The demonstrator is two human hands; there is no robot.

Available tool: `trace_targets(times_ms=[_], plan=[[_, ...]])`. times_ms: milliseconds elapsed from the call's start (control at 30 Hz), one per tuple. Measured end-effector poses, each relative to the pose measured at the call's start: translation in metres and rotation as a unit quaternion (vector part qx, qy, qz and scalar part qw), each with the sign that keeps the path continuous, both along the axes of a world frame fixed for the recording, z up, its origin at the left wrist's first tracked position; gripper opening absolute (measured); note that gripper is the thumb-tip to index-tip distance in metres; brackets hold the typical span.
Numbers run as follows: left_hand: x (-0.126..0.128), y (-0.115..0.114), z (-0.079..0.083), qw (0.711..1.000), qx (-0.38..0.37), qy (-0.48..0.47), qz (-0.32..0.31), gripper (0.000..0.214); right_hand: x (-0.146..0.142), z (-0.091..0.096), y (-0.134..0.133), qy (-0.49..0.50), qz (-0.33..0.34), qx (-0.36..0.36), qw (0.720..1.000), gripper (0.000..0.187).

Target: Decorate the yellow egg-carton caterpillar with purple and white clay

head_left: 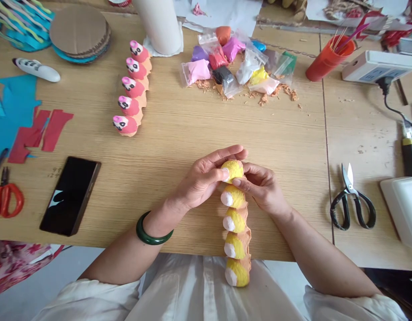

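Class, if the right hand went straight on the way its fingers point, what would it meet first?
The yellow strip, which the right hand already touches. Beyond it, the left hand seems next, though depth is hard to judge.

Matt yellow-domed strip (pixel 238 220), wood-grain tabletop (pixel 279 133), glossy-screened phone (pixel 71 196)
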State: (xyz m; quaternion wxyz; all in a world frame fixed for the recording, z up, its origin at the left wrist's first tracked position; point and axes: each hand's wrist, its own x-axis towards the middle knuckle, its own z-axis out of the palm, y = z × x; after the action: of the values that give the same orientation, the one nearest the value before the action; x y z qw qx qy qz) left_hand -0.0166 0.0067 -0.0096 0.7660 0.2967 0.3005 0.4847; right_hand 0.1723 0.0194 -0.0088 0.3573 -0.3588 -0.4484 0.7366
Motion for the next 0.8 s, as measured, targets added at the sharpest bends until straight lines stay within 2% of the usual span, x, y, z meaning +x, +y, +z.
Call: trace_targets(times_ms=[233, 500, 800], plan=[[0.002, -0.003, -0.002, 0.998, 0.054, 0.027, 0.011, 0.045, 0.001, 0.001, 0.0, -0.012, -0.002, -0.021, 1.0, 0.025], [0.0, -0.006, 0.005, 0.992, 0.112, 0.062, -0.012, 0.059, 0.002, 0.005, 0.001, 0.0, -0.006, -0.028, 1.0, 0.025], [0.007, -0.009, 0.009, 0.986, 0.122, 0.109, 0.04, 0.045, 0.002, 0.005, 0.001, 0.014, -0.005, -0.046, 0.999, 0.022]])
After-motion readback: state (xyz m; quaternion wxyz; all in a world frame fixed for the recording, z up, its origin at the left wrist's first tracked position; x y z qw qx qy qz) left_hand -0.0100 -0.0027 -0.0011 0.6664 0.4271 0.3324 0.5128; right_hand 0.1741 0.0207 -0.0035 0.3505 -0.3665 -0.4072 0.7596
